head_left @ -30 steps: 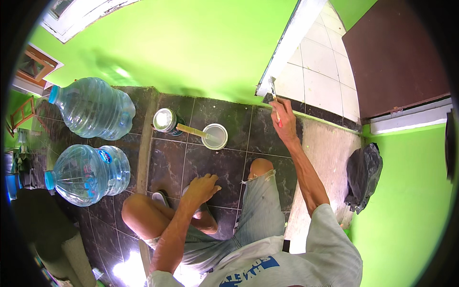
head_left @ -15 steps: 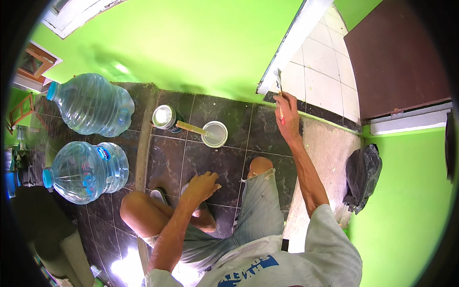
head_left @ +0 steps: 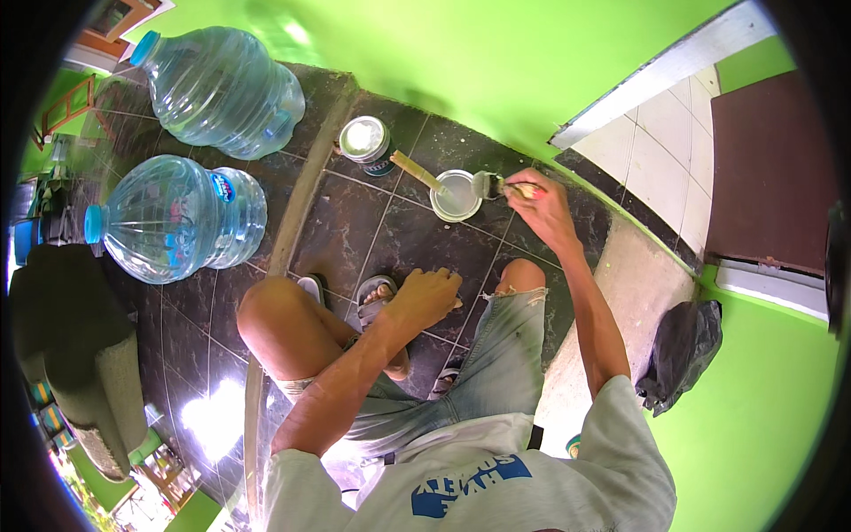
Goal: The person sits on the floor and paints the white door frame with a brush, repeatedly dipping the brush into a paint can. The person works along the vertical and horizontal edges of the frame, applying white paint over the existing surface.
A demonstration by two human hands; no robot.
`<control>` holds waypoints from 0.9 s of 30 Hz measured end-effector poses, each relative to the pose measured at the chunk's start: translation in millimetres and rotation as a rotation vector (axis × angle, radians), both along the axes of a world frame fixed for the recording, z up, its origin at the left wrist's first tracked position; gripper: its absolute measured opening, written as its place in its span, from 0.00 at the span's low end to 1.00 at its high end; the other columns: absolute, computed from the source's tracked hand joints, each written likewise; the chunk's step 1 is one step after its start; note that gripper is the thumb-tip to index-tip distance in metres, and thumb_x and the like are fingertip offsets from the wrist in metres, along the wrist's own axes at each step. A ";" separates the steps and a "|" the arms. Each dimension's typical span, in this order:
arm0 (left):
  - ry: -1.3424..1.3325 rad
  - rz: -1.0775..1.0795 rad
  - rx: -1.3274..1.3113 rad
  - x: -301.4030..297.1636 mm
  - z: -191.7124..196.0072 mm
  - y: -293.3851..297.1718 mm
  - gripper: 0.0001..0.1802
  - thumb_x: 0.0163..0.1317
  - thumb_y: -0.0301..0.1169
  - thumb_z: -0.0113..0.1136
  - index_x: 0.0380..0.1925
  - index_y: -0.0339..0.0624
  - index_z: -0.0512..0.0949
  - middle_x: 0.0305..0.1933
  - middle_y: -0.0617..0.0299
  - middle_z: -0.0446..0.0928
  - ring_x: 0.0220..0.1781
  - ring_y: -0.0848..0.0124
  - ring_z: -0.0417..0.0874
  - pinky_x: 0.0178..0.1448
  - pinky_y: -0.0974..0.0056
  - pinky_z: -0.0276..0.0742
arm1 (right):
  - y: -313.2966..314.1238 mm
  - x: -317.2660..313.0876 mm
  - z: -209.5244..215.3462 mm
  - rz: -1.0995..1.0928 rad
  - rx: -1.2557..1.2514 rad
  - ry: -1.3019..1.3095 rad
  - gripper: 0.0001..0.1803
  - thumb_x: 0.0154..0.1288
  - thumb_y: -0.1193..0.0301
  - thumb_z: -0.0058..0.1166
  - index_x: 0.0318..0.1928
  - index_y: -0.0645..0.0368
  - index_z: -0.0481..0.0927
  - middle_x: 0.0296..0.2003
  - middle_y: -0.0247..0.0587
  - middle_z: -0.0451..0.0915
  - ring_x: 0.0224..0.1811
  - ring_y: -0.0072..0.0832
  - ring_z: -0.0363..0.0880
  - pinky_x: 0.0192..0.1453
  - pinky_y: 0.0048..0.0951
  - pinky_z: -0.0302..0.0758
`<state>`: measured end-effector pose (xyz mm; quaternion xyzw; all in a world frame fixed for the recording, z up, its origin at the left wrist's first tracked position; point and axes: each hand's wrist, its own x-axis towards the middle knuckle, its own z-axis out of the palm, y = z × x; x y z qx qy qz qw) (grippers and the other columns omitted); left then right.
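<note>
My right hand [head_left: 542, 202] is closed on the handle of a paintbrush [head_left: 483, 185]. The brush's bristles hang beside the rim of an open white tub [head_left: 456, 211] with pale, whitish contents. A flat yellowish wooden stick [head_left: 417, 171] leans in that tub, its other end reaching toward a can with a light lid [head_left: 364, 140]. My left hand [head_left: 427, 297] hangs over the dark floor in front of my knees, its fingers loosely bent and apart, with nothing seen in it.
Two large clear blue water bottles [head_left: 213, 93] lie at the left. Dark marbled tiles [head_left: 346, 222] cover the floor by a bright green wall [head_left: 496, 71] with a white post edge [head_left: 665, 71]. A black plastic bag [head_left: 681, 355] sits at the right, near a brown door [head_left: 762, 168].
My right hand has brought the brush away from the white post's lower edge, down to the tub's rim. The view has shifted, and my left hand still hangs before my knees.
</note>
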<state>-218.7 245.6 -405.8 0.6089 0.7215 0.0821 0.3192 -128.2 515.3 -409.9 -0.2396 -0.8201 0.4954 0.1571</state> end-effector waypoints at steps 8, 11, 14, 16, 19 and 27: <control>-0.007 0.029 0.080 9.0 11.6 3.3 0.18 0.65 0.39 0.71 0.48 0.40 0.82 0.47 0.51 0.84 0.49 0.51 0.88 0.54 0.46 0.78 | -14.3 -58.0 -45.3 0.187 0.311 -0.305 0.08 0.65 0.70 0.64 0.42 0.58 0.87 0.39 0.52 0.86 0.43 0.52 0.86 0.49 0.48 0.80; -0.026 0.055 0.098 11.5 17.0 2.9 0.18 0.64 0.39 0.72 0.47 0.40 0.82 0.46 0.51 0.84 0.50 0.51 0.88 0.56 0.47 0.77 | -14.7 -63.5 -66.2 0.205 0.341 -0.315 0.08 0.66 0.70 0.64 0.43 0.58 0.87 0.39 0.51 0.86 0.42 0.51 0.86 0.49 0.47 0.80; -0.044 0.073 0.105 12.9 17.8 1.8 0.18 0.64 0.39 0.72 0.47 0.40 0.82 0.46 0.51 0.84 0.50 0.51 0.88 0.56 0.47 0.76 | -13.3 -66.1 -85.3 0.209 0.349 -0.308 0.08 0.67 0.69 0.63 0.44 0.58 0.88 0.38 0.50 0.85 0.41 0.49 0.86 0.48 0.44 0.80; -0.055 0.075 0.093 12.2 17.6 2.2 0.18 0.63 0.38 0.72 0.47 0.40 0.82 0.45 0.51 0.84 0.50 0.52 0.88 0.56 0.47 0.76 | -12.4 -67.1 -94.0 0.214 0.345 -0.308 0.08 0.67 0.70 0.63 0.43 0.59 0.88 0.37 0.49 0.85 0.40 0.49 0.86 0.48 0.44 0.80; -0.043 0.073 0.114 12.1 17.3 2.1 0.18 0.63 0.38 0.72 0.46 0.40 0.82 0.45 0.52 0.84 0.49 0.52 0.88 0.55 0.48 0.76 | -12.3 -69.0 -97.2 0.219 0.348 -0.324 0.09 0.67 0.70 0.63 0.44 0.59 0.88 0.38 0.49 0.85 0.40 0.48 0.86 0.49 0.43 0.80; -0.027 0.035 0.076 7.6 18.4 2.0 0.17 0.66 0.40 0.69 0.46 0.39 0.79 0.46 0.51 0.83 0.49 0.53 0.88 0.53 0.49 0.78 | -18.0 -59.8 -36.7 0.073 0.176 -0.266 0.09 0.64 0.71 0.62 0.44 0.57 0.87 0.40 0.52 0.87 0.43 0.53 0.85 0.49 0.44 0.80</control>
